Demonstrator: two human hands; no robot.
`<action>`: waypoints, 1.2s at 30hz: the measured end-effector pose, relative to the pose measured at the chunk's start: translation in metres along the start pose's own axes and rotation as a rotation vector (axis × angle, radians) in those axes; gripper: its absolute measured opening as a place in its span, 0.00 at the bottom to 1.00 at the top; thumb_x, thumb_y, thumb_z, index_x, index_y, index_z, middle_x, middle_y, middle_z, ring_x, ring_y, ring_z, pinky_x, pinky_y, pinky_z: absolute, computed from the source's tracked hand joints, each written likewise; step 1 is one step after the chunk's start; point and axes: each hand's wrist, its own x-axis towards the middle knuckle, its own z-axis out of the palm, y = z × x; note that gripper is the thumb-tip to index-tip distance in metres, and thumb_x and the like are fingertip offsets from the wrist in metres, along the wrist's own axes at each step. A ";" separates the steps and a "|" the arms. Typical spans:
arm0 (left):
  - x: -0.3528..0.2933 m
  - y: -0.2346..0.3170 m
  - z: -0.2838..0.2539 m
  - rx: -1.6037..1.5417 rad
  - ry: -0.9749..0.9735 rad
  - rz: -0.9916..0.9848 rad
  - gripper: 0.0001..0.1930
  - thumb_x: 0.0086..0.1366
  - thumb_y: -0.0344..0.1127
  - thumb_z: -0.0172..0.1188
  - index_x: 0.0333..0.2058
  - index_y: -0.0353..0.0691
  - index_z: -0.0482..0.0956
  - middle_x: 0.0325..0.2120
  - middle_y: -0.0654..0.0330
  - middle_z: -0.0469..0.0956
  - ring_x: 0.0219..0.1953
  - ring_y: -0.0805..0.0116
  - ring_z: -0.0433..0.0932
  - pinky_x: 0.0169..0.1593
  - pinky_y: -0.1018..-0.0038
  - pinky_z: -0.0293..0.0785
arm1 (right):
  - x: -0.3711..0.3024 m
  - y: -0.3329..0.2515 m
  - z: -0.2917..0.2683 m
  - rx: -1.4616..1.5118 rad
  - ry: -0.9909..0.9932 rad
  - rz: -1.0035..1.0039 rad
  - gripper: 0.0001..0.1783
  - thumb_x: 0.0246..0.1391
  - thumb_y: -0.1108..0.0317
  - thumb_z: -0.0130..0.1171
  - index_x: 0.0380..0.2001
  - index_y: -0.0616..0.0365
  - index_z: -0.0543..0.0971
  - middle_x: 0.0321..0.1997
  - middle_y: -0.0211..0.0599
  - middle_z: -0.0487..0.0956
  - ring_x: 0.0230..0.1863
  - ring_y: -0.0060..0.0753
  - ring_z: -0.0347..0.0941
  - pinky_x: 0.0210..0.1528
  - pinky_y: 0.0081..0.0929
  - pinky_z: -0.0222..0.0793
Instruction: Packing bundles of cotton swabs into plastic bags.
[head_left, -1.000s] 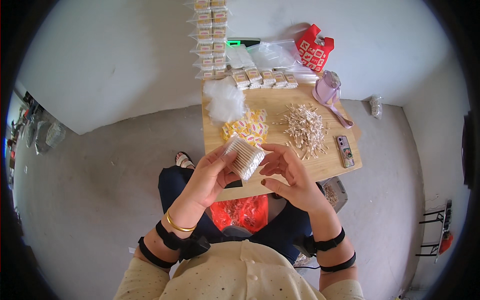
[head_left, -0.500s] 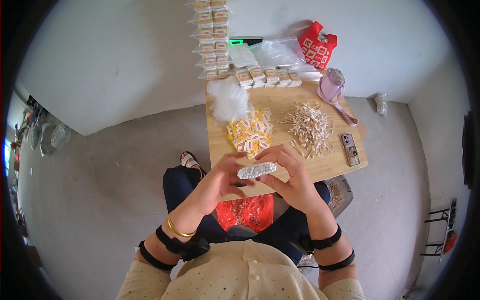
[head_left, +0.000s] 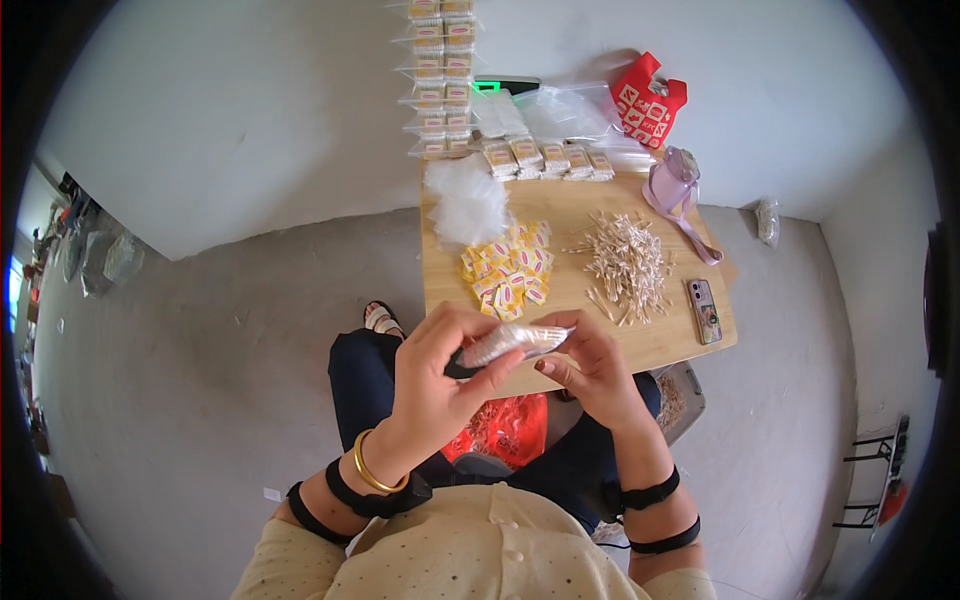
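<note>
Above the table's near edge, my left hand (head_left: 437,365) is closed round a small clear bag of cotton swabs (head_left: 505,343), the thumb below it and the fingers behind. Something dark, too covered to name, shows under the bag's left end. My right hand (head_left: 598,378) has its fingers curled at the bag's right end, where the clear film sticks out; its thumb stands a little apart from the film. Just beyond lie a pile of yellow-and-white printed cards (head_left: 508,268) and, to the right, a heap of loose cotton swabs (head_left: 630,265).
Clear bags (head_left: 465,205) lie at the table's left. Packed swab bundles (head_left: 555,158) line the back beside a tall stack of packs (head_left: 443,95). A lilac bottle (head_left: 675,175), a phone (head_left: 704,310) and a red bag (head_left: 650,105) are rightward. A red bag of swabs (head_left: 500,430) sits between my legs.
The swab bundle has turned from showing its round white tips to lying lengthwise. My left hand has closed round it, and my right hand has shifted to its right end.
</note>
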 end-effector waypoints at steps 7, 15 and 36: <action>-0.005 -0.029 0.016 -0.727 -0.063 -0.489 0.17 0.72 0.41 0.61 0.52 0.38 0.71 0.41 0.66 0.79 0.40 0.81 0.77 0.42 0.81 0.74 | 0.010 0.001 0.030 -0.109 0.319 -0.110 0.14 0.74 0.62 0.47 0.35 0.60 0.71 0.30 0.23 0.69 0.31 0.15 0.60 0.35 0.19 0.60; -0.007 -0.029 0.013 -0.815 -0.086 -0.553 0.17 0.75 0.46 0.55 0.53 0.42 0.71 0.37 0.65 0.80 0.32 0.79 0.79 0.29 0.82 0.72 | 0.021 -0.012 0.053 -0.538 0.435 -0.194 0.19 0.74 0.62 0.44 0.27 0.61 0.67 0.19 0.32 0.66 0.24 0.19 0.59 0.26 0.28 0.58; -0.007 -0.040 0.017 -0.623 -0.114 -0.471 0.23 0.68 0.40 0.67 0.54 0.38 0.68 0.37 0.66 0.77 0.31 0.83 0.75 0.32 0.83 0.73 | 0.023 0.019 0.058 0.043 0.585 0.037 0.17 0.75 0.57 0.45 0.42 0.58 0.76 0.37 0.22 0.76 0.38 0.12 0.67 0.40 0.17 0.65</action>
